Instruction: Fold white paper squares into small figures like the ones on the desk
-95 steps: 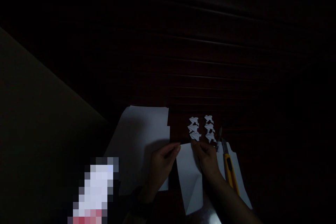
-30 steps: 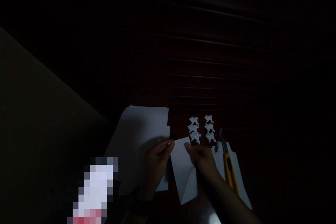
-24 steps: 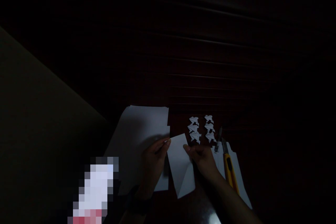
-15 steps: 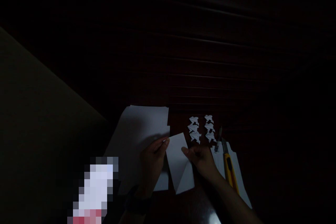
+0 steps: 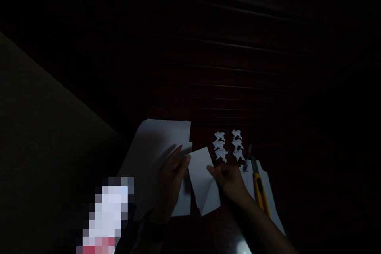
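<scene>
A small white sheet of paper [image 5: 200, 170] is held up at a tilt in front of me, with a diagonal crease or fold near its lower end. My right hand [image 5: 229, 182] pinches its right edge, thumb on the near face. At its upper left corner is the thumb of my left hand [image 5: 172, 176], while the index finger points up, away from the paper. The other left fingers are partly hidden. Beyond the sheet, several small folded paper figures [image 5: 220, 144] lie in two columns on the dark table.
A stack of large white paper [image 5: 149, 143] lies to the left. At the right, a yellow utility knife [image 5: 261, 192] and a pen [image 5: 247, 158] rest on more white paper [image 5: 272, 194]. A pixelated patch [image 5: 107, 214] covers the lower left.
My left index finger has lifted off the paper and straightened upward. The small sheet has risen slightly, and my right hand keeps its pinch.
</scene>
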Motion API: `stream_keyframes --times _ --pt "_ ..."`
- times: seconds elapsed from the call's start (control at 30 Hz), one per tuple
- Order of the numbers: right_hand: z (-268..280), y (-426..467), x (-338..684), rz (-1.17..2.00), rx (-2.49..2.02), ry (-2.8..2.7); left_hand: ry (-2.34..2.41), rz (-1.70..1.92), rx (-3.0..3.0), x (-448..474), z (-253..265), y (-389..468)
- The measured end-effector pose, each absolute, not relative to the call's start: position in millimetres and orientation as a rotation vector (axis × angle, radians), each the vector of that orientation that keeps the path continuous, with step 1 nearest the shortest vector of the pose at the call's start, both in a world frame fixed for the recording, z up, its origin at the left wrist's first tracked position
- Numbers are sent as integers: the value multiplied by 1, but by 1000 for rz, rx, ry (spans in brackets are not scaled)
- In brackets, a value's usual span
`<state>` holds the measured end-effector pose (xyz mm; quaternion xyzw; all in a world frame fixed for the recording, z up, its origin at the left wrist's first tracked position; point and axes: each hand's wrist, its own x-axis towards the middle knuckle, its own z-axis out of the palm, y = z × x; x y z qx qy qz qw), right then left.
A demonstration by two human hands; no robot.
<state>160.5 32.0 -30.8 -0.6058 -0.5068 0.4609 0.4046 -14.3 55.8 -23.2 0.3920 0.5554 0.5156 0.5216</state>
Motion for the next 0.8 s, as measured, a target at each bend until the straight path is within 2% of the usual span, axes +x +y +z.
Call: stream_keyframes --times 0.2,0.37,0.57,0.8 --pt "-29 34 163 1110 -1539 -1269 1075 1046 862 -4 -21 49" --pt "-26 33 163 1158 -1496 -1265 1135 970 905 -4 -28 47" --pt "-28 34 164 1329 -1384 -1275 1162 1014 893 -8 -29 47" --pt "-31 34 159 1257 -1455 -1315 1164 1125 758 -5 -38 46"
